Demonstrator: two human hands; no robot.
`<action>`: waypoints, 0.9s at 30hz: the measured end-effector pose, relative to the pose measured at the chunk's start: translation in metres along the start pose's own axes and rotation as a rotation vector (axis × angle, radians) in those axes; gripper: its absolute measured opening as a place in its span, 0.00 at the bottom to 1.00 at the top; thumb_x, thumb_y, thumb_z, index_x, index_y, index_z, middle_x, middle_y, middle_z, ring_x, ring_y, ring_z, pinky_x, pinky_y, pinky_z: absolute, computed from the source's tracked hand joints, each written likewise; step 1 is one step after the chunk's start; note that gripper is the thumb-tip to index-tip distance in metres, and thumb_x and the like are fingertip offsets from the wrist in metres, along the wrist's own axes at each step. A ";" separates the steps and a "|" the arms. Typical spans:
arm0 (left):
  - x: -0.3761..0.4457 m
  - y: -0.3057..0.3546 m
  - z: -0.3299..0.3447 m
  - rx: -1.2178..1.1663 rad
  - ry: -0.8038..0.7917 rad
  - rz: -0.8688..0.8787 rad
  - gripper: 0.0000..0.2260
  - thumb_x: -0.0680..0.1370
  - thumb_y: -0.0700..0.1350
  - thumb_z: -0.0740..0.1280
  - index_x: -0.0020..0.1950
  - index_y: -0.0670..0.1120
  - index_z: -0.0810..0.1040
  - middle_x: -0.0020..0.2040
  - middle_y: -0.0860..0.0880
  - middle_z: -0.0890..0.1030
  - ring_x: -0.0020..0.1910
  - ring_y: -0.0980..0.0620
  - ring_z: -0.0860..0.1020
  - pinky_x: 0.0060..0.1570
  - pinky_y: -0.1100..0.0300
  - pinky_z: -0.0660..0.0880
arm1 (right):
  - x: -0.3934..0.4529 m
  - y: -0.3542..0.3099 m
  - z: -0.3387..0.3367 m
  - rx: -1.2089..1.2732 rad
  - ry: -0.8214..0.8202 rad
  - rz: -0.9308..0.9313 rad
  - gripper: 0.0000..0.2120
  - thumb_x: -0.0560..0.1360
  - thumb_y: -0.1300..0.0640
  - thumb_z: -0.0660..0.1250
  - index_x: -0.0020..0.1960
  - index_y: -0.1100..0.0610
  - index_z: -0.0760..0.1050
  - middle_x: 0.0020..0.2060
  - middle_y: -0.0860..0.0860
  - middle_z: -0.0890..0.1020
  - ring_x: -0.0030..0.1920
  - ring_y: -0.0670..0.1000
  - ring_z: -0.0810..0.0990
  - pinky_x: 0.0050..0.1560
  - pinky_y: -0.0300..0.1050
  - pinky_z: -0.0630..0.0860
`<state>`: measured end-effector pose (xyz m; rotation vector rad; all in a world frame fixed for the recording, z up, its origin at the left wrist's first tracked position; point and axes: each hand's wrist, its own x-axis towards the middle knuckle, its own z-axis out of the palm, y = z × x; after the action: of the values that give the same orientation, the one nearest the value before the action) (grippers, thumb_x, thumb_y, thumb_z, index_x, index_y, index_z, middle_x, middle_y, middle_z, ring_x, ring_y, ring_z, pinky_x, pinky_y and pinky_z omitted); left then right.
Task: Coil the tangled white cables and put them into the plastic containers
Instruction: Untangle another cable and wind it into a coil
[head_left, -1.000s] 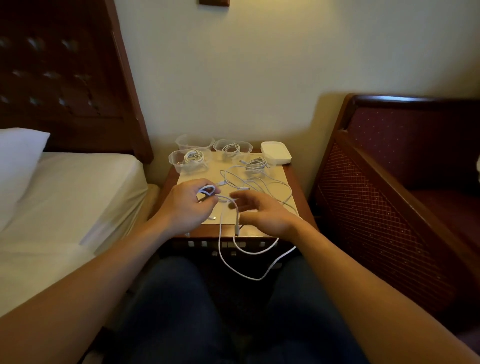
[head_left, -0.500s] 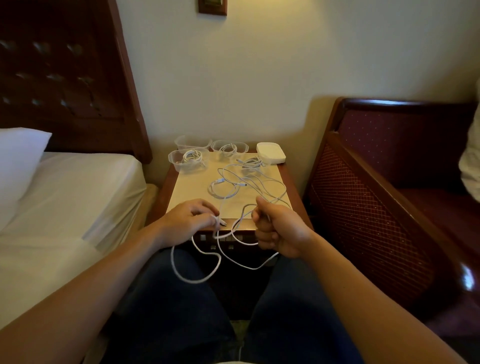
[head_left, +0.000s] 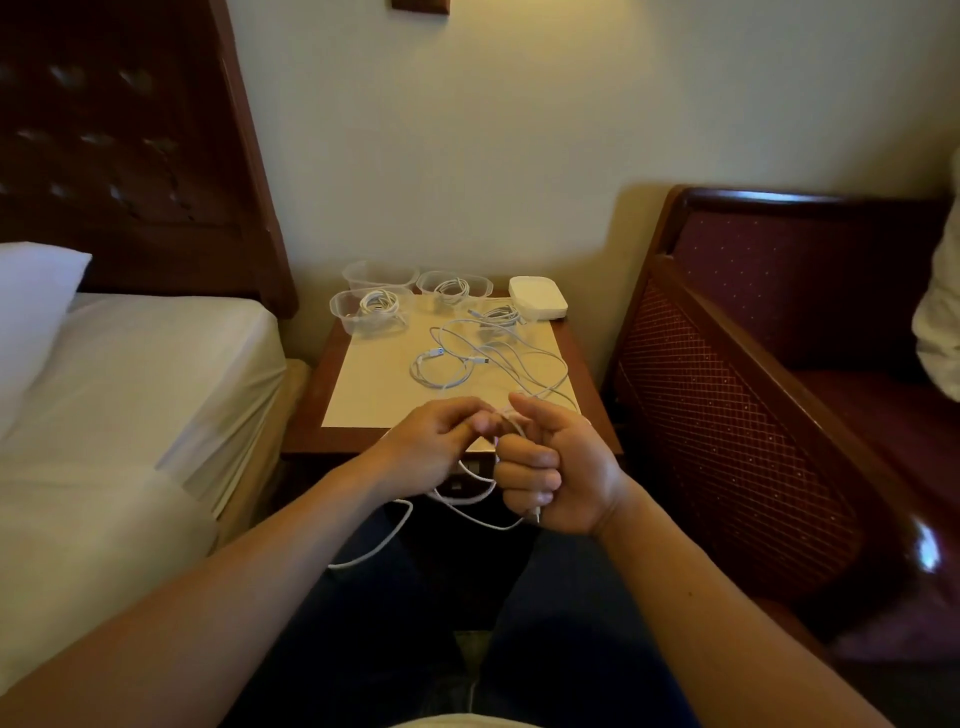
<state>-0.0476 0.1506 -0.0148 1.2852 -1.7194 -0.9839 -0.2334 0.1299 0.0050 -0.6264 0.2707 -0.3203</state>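
Over the front edge of the nightstand (head_left: 589, 364), my right hand (head_left: 556, 467) is closed in a fist round a white cable (head_left: 467, 501), whose plug sticks out below the fist. My left hand (head_left: 436, 447) pinches the same cable right beside it. Loops of it hang down over my lap. More loose white cables (head_left: 467, 364) lie tangled on the tabletop. At the back stand clear plastic containers: the front left one (head_left: 343, 317) and the middle one (head_left: 480, 286) each hold a coiled cable, the back left one (head_left: 379, 273) looks empty. Another coil (head_left: 498, 314) lies further right.
A white box (head_left: 537, 296) sits at the back right corner of the nightstand. A bed with white sheet (head_left: 130, 415) and pillow (head_left: 31, 296) lies to the left. A dark red wooden armchair (head_left: 779, 389) stands close on the right.
My left hand has moved right and up to meet my right fist. Both hands have come back from the tabletop to its front edge, and the hanging loops have shortened.
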 end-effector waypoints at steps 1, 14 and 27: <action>0.001 0.002 0.002 -0.043 0.041 0.007 0.10 0.84 0.44 0.63 0.48 0.51 0.83 0.45 0.52 0.84 0.48 0.56 0.80 0.55 0.55 0.75 | -0.001 0.001 0.003 0.014 0.006 -0.005 0.19 0.85 0.47 0.53 0.51 0.61 0.74 0.21 0.47 0.62 0.21 0.44 0.60 0.21 0.36 0.60; -0.008 0.006 0.030 -0.180 0.129 -0.108 0.10 0.84 0.41 0.63 0.48 0.41 0.82 0.34 0.50 0.81 0.29 0.49 0.75 0.30 0.59 0.72 | 0.002 0.006 0.018 0.132 0.202 -0.340 0.12 0.82 0.59 0.59 0.58 0.66 0.76 0.34 0.54 0.81 0.22 0.45 0.75 0.20 0.34 0.71; -0.018 0.020 0.001 0.764 -0.189 0.121 0.10 0.83 0.55 0.61 0.57 0.57 0.80 0.46 0.56 0.82 0.46 0.55 0.78 0.49 0.52 0.77 | 0.008 -0.003 -0.008 -0.663 0.677 -0.521 0.19 0.86 0.50 0.54 0.71 0.59 0.69 0.65 0.54 0.80 0.63 0.51 0.81 0.67 0.52 0.76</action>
<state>-0.0530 0.1721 0.0006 1.5462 -2.4162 -0.3752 -0.2295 0.1206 -0.0002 -1.2369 0.8889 -0.9692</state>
